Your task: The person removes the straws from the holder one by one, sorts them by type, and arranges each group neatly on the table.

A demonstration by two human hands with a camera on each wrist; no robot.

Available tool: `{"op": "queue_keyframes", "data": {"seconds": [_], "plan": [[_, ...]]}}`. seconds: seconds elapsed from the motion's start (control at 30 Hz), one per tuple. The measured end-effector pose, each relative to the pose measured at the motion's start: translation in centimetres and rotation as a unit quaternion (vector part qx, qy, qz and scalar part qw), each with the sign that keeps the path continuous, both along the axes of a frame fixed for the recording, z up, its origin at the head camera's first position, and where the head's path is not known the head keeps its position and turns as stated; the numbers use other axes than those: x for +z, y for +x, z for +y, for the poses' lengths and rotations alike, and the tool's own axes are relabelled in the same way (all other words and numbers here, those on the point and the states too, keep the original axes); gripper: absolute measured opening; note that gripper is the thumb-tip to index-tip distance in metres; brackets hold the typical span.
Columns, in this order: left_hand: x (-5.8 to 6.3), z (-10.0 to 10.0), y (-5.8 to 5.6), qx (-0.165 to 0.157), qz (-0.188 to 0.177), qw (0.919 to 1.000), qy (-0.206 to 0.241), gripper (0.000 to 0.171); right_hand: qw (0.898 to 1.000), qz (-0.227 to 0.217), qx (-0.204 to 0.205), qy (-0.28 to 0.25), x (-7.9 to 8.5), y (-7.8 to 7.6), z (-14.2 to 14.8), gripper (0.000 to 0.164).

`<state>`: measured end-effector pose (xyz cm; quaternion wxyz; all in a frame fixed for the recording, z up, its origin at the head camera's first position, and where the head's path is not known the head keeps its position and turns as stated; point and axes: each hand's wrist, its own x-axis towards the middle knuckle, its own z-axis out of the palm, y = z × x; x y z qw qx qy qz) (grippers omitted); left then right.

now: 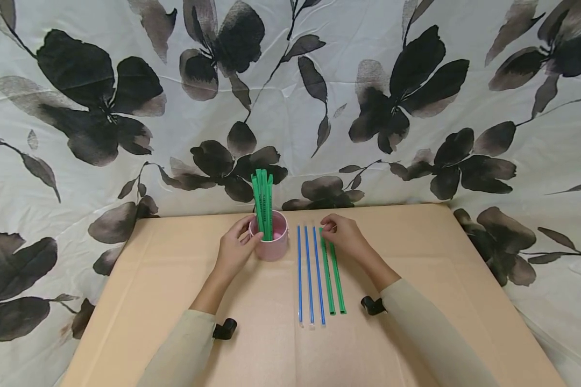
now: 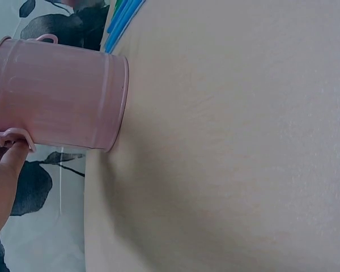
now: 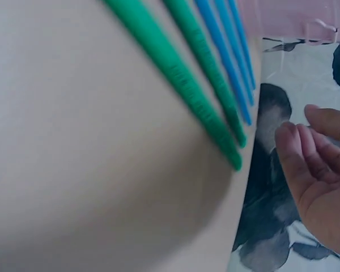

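Note:
My left hand point(image 1: 236, 244) holds a small pink bucket point(image 1: 271, 251) from its left side; in the left wrist view a finger reaches into the loop handle point(image 2: 16, 135). A bunch of green straws point(image 1: 263, 204) stands upright inside the bucket. To its right, three thin blue straws point(image 1: 309, 274) and two thicker green straws point(image 1: 326, 269) lie side by side, lengthwise. Over the far ends of the green pair is my right hand point(image 1: 344, 234). Its thumb and bent fingers are apart and hold nothing in the right wrist view.
Everything sits on a light brown table point(image 1: 184, 269), its far edge just behind the bucket. A white cloth point(image 1: 310, 140) with dark flowers hangs behind it. Black wrist cameras point(image 1: 225, 329) are strapped at both sleeves, low over the table.

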<state>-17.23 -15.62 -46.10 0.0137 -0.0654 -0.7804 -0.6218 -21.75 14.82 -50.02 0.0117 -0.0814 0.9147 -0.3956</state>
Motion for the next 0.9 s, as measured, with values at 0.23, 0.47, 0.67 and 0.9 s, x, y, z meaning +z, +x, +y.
{"op": "queue_keyframes", "data": {"seconds": [0.23,0.47,0.67,0.9], "plan": [[-2.3,-0.3,-1.0,0.008,0.016,0.9998,-0.007,0.056,0.998,0.018,0.017,-0.063,1.7,-1.2,-2.7,0.026],[-1.5,-0.1,-0.5,0.007,-0.003,1.0000,-0.001,0.058,0.992,0.019,0.038,-0.117,3.2,-2.6,-5.3,0.027],[0.0,0.1,0.1,0.001,-0.007,1.0000,0.006,0.057,0.987,0.021,0.051,-0.149,4.3,-3.9,-7.5,0.030],[-0.2,-0.1,-0.2,-0.003,-0.004,1.0000,0.009,0.057,0.988,0.026,0.055,-0.142,5.1,-5.0,-9.9,0.032]]}}
